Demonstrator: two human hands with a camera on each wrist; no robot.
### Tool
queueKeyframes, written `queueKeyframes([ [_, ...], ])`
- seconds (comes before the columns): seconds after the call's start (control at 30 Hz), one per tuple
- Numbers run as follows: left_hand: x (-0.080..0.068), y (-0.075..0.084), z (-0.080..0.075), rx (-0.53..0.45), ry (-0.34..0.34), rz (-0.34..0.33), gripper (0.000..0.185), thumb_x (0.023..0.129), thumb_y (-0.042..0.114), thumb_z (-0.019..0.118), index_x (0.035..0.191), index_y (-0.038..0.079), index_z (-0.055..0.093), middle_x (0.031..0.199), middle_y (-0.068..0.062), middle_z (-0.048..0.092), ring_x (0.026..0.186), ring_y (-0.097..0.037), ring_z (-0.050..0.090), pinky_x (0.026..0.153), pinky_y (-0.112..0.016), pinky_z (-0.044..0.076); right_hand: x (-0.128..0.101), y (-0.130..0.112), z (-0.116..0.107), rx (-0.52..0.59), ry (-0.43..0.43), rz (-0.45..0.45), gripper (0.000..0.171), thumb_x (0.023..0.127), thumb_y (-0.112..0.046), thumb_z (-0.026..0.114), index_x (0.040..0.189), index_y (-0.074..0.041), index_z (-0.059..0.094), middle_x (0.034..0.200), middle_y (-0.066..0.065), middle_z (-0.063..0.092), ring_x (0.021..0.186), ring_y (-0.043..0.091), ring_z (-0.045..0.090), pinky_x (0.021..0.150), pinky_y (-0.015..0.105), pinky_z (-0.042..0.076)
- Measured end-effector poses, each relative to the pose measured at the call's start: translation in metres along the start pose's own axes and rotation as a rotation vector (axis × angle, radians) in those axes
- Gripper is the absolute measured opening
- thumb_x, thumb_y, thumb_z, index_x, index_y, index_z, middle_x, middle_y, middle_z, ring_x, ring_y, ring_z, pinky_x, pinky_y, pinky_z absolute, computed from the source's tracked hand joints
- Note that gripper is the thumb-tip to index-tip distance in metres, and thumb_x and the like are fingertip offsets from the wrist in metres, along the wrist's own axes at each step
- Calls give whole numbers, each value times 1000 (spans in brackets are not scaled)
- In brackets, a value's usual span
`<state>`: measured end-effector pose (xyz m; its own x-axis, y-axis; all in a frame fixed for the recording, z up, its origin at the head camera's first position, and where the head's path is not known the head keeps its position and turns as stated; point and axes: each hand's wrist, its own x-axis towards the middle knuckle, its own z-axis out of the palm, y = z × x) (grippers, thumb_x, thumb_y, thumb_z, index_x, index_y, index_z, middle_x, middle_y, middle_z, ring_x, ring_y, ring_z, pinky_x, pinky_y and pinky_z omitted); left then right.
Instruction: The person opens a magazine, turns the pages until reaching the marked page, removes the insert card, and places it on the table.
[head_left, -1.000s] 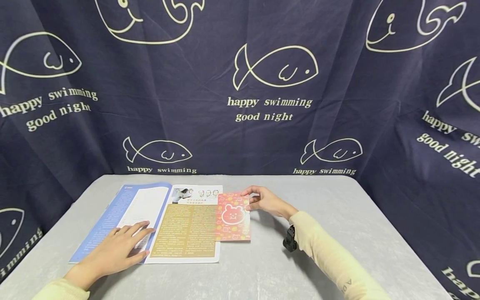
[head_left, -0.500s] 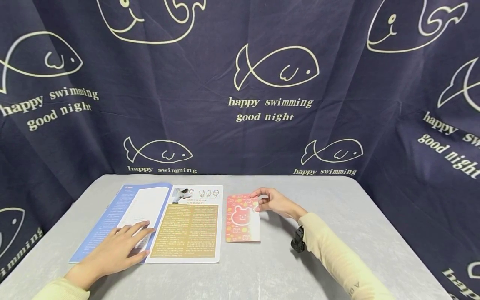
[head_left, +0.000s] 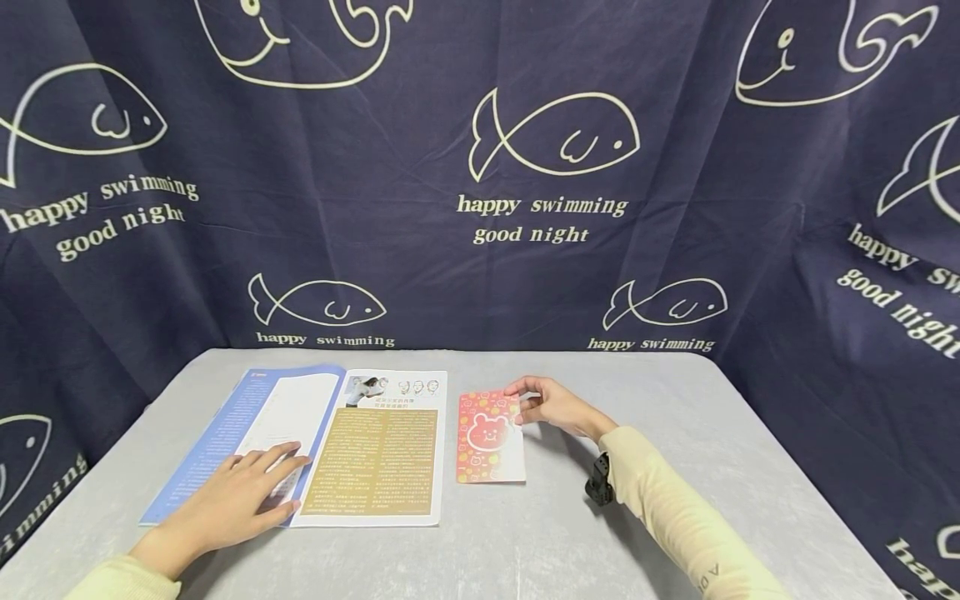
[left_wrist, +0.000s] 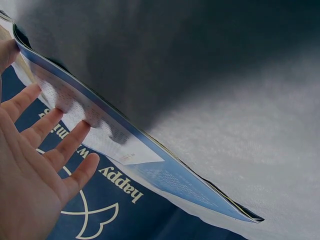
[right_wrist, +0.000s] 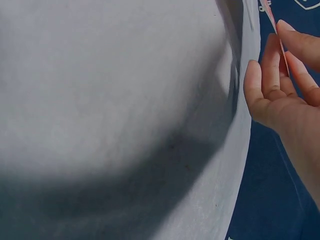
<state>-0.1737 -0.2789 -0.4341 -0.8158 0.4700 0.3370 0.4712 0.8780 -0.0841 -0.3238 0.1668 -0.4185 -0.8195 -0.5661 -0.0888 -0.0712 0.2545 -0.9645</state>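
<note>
- Grey table stands before a navy fish-print curtain.
- Left hand rests flat, fingers straight, on the open magazine.
- Red bear-print card lies just right of it, its far corner pinched by the right hand.

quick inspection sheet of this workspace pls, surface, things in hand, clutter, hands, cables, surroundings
surface: grey table, covered in a matte grey cloth.
job's things: open magazine lying flat on the left part; red card with a bear face lying just right of it, apart from the page edge.
clutter: nothing seen.
grippers: left hand rests flat, fingers straight, on the magazine's left page; right hand pinches the card's far right corner between thumb and fingers.
cables: nothing seen; only a small black device at the right wrist.
surroundings: dark blue curtain with white fish outlines and the words "happy swimming good night" behind and on both sides.
</note>
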Motion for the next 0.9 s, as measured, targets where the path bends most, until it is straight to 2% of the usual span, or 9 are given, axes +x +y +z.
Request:
queueKeyframes([
  [0.27,1,0,-1,0,4,7,52,74,42,68,119,20,59,124,-4,56,102,-25,56,79,-52,43,0,-1,-1,-38,21,3,49,77,11,59,123,10,42,122,27,45,100,28,58,82,30,50],
  [0.57,2,2,-4,1,-6,3,51,74,41,68,119,19,59,124,-4,56,102,-25,56,79,-51,42,0,1,-3,-77,73,9,49,79,11,57,124,12,39,127,30,43,115,42,49,88,33,48],
  [0.9,2,0,-3,5,-16,10,53,73,46,68,118,21,58,123,-4,55,100,-25,56,77,-50,42,-4,3,-5,-91,87,4,50,79,7,58,124,13,39,127,31,42,116,43,48,90,34,48],
])
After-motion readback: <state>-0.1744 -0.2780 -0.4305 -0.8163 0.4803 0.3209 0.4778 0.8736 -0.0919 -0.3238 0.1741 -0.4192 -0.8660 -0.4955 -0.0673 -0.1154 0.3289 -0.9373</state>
